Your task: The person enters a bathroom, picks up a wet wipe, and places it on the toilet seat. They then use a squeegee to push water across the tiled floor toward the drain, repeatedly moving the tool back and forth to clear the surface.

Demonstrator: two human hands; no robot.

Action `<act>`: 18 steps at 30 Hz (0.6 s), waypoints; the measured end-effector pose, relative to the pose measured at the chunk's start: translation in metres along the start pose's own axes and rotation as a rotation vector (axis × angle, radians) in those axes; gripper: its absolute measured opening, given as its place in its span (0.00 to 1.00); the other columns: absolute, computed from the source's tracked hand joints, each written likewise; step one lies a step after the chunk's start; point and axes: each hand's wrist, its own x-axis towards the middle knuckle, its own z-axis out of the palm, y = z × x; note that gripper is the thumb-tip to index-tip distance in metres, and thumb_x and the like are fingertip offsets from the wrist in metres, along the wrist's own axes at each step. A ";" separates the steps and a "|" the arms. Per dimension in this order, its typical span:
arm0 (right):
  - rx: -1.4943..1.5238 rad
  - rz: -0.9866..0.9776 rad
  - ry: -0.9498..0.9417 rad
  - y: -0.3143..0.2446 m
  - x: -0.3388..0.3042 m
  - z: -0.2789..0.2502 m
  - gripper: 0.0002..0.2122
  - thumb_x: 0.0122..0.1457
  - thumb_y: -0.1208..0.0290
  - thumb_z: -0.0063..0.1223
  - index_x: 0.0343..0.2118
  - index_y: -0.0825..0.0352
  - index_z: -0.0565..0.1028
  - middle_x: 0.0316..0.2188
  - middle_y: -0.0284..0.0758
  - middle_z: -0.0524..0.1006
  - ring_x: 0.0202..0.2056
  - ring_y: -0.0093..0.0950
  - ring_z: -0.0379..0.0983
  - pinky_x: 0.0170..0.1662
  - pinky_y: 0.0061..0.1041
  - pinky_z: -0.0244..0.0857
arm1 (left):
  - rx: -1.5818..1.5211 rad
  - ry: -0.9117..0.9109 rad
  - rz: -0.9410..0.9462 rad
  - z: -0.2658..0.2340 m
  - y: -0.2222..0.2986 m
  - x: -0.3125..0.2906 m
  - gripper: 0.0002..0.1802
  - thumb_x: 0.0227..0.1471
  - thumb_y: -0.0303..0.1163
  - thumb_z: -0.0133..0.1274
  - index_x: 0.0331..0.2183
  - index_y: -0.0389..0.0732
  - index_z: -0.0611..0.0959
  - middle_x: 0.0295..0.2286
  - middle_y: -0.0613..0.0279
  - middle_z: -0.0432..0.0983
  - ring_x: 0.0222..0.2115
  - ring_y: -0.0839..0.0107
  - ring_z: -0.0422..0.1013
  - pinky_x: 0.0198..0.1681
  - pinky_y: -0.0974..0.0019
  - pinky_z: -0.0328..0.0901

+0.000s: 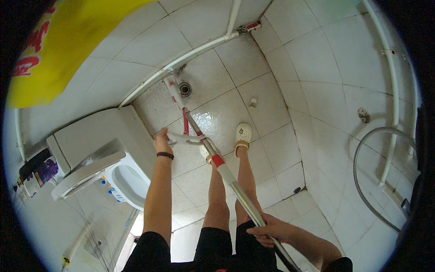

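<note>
A mop with a long metal pole [241, 196] runs slantwise from my lower right to the far left part of the tiled floor. Its red-and-white head [174, 89] rests near the round floor drain [185, 89]. Low on the pole, my right hand [274, 230] is wrapped round the metal. My left hand [161, 140], with a dark band at the wrist, is closed on the end of the mop's pale lever [186, 138], which curves out from the pole. A red rod [186, 122] links the lever toward the head. The mop's working edge is hard to make out.
At left stands a white toilet [136, 188] with its tank [104, 131]. A white pipe [145, 84] follows the far wall. A small white object [253, 102] lies on the floor, near my light clogs [243, 132]. A grey hose [356, 174] hangs at right; a yellow sheet [68, 50] hangs upper left.
</note>
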 end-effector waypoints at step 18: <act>-1.022 -0.162 0.516 -0.032 0.068 0.003 0.19 0.43 0.80 0.43 0.38 0.79 0.53 0.23 0.56 0.69 0.28 0.48 0.69 0.30 0.41 0.64 | -0.665 0.540 -0.429 0.008 -0.165 -0.089 0.17 0.45 0.45 0.36 0.16 0.44 0.57 0.12 0.66 0.56 0.16 0.71 0.56 0.21 0.66 0.56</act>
